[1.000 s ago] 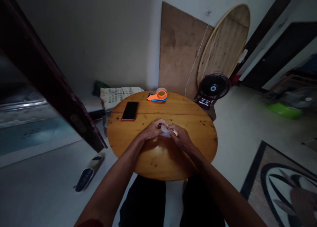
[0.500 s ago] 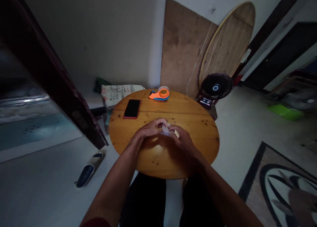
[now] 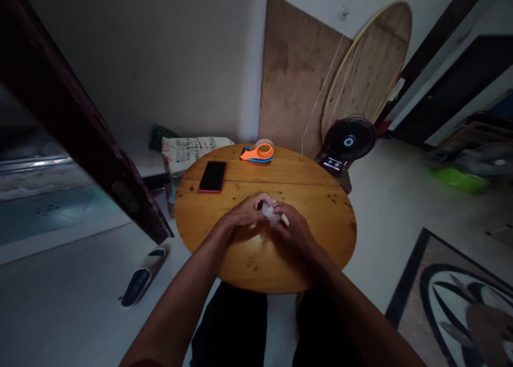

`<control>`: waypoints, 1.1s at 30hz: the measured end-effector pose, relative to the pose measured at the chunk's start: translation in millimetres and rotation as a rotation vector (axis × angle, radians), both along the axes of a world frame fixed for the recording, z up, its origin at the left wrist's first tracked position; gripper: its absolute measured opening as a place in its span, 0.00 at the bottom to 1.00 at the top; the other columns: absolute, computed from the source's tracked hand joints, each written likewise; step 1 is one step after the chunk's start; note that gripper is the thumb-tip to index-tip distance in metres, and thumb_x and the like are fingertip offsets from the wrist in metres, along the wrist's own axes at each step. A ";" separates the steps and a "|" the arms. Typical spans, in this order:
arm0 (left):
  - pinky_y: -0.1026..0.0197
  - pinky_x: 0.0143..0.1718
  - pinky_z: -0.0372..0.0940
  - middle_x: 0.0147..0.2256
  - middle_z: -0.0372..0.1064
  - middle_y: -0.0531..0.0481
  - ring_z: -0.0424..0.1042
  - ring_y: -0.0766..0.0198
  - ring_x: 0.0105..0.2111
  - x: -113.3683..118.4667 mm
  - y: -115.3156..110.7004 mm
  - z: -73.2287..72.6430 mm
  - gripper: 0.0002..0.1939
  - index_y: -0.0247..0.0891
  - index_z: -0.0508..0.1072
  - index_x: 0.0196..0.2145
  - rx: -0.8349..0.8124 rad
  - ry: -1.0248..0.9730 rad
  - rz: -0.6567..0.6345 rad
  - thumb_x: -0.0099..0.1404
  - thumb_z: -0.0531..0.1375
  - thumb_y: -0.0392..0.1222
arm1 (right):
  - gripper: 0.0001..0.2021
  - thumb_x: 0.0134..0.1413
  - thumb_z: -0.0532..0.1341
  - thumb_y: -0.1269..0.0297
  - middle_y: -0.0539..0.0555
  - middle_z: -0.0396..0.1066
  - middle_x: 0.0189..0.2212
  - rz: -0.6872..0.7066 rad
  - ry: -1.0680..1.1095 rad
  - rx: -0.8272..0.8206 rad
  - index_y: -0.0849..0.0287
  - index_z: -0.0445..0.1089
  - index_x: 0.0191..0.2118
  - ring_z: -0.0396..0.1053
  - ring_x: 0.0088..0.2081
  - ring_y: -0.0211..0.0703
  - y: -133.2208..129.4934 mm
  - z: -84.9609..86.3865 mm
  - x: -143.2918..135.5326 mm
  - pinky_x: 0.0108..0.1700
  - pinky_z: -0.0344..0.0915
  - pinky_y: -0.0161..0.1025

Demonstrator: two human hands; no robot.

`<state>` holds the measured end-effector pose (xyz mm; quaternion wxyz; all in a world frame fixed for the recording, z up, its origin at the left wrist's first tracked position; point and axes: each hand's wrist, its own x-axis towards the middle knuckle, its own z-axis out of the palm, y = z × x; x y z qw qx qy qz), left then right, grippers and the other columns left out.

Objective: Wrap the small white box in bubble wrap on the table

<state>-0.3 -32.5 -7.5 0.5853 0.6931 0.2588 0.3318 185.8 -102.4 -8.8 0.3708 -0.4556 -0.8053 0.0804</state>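
Observation:
Above the middle of the round wooden table (image 3: 248, 260), my left hand (image 3: 249, 208) and my right hand (image 3: 294, 223) meet around a small whitish, translucent item (image 3: 270, 211). The fingers of both hands are closed on it from either side. What exactly it is cannot be made out. A pale bit shows by the right fingers. Beyond the hands, at the table's far edge, lies an orange and blue tape dispenser (image 3: 258, 152). A black phone with a red edge (image 3: 212, 176) lies flat at the back left of the table.
A printed sack (image 3: 188, 152) sits behind the table's left edge. A black fan (image 3: 348, 141) stands past the back right edge, before leaning wooden boards (image 3: 300, 73). A shoe (image 3: 142, 279) lies on the floor at left.
The whitish item between my hands has turned and shows more of itself, with a piece hanging down. My fingers have shifted slightly; the view has moved a little.

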 end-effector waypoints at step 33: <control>0.58 0.44 0.65 0.44 0.73 0.43 0.72 0.59 0.41 6.4 -2.5 12.6 0.28 0.34 0.71 0.50 -0.189 -0.062 0.001 0.51 0.68 0.43 | 0.18 0.49 0.63 0.58 0.55 0.73 0.42 0.150 0.773 -0.598 0.58 0.68 0.46 0.70 0.45 0.45 16.3 14.3 8.8 0.50 0.66 0.44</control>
